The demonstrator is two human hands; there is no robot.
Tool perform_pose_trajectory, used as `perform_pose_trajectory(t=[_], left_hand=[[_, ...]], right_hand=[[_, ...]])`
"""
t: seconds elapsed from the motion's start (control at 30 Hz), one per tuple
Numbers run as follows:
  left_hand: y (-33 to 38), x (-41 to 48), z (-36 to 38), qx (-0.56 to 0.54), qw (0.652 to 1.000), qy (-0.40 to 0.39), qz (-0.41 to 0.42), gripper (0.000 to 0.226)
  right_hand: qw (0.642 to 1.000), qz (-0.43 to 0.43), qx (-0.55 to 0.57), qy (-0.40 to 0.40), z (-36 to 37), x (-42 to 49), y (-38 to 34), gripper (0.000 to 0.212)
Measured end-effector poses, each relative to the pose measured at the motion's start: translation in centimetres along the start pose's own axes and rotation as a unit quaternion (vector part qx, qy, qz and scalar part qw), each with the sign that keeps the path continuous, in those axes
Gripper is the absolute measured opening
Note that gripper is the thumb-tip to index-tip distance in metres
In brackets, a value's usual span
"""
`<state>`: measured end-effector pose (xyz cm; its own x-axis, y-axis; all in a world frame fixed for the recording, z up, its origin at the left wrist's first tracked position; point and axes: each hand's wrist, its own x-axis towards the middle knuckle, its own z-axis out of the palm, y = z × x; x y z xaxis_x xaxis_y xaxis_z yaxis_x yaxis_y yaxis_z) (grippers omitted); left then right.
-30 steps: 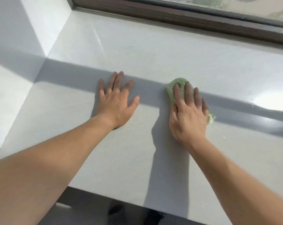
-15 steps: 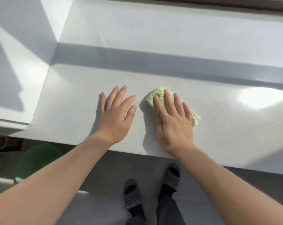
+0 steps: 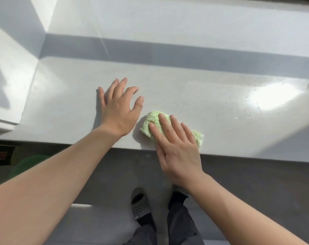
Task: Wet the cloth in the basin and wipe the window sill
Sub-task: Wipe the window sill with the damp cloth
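A bunched light green cloth [image 3: 151,122] lies on the white window sill [image 3: 203,96], close to its front edge. My right hand [image 3: 175,147] presses flat on the cloth, fingers pointing up-left, with the palm hanging over the sill's edge. My left hand [image 3: 119,107] rests on the sill just left of the cloth, fingers spread and holding nothing. A green basin [image 3: 28,164] shows blurred on the floor at the lower left, partly hidden by my left forearm.
A white side wall [image 3: 10,59] closes the sill on the left. A wet, bright patch [image 3: 272,96] glints on the sill at the right. Below the edge are the grey floor and my feet in dark perforated slippers [image 3: 140,206].
My right hand has dragged the cloth back toward the front edge of the sill and slightly left. My view has tilted down, losing the window frame and showing the floor. My left hand stays planted.
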<state>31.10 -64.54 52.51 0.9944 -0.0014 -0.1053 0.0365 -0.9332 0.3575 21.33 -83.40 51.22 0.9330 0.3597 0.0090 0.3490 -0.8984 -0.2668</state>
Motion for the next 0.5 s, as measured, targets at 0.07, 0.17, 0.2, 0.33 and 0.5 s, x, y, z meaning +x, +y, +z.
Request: perform_pose_trajectory(t=[0.07, 0.17, 0.2, 0.33, 0.5], left_hand=[[0.7, 0.0, -0.1, 0.003, 1.0, 0.003, -0.008, 0.05], [1.7, 0.1, 0.1, 0.02, 1.0, 0.0, -0.015, 0.05], [2.0, 0.2, 0.3, 0.033, 0.999, -0.003, -0.015, 0.05], [4.0, 1.0, 1.4, 0.044, 0.999, -0.019, 0.012, 0.052], [6.0, 4.2, 1.9, -0.009, 0.999, -0.004, 0.049, 0.05]], right_hand=[[0.999, -0.036, -0.006, -0.015, -0.7, -0.3, 2.5, 0.051], [0.992, 0.125, 0.005, 0.028, -2.0, 1.8, 7.3, 0.052], [0.979, 0.199, 0.023, 0.039, -2.3, 2.7, 8.1, 0.053], [0.987, 0.152, -0.022, 0.045, -1.6, 1.8, 5.5, 0.056], [0.999, -0.021, -0.024, -0.029, -3.2, 1.9, 10.1, 0.052]])
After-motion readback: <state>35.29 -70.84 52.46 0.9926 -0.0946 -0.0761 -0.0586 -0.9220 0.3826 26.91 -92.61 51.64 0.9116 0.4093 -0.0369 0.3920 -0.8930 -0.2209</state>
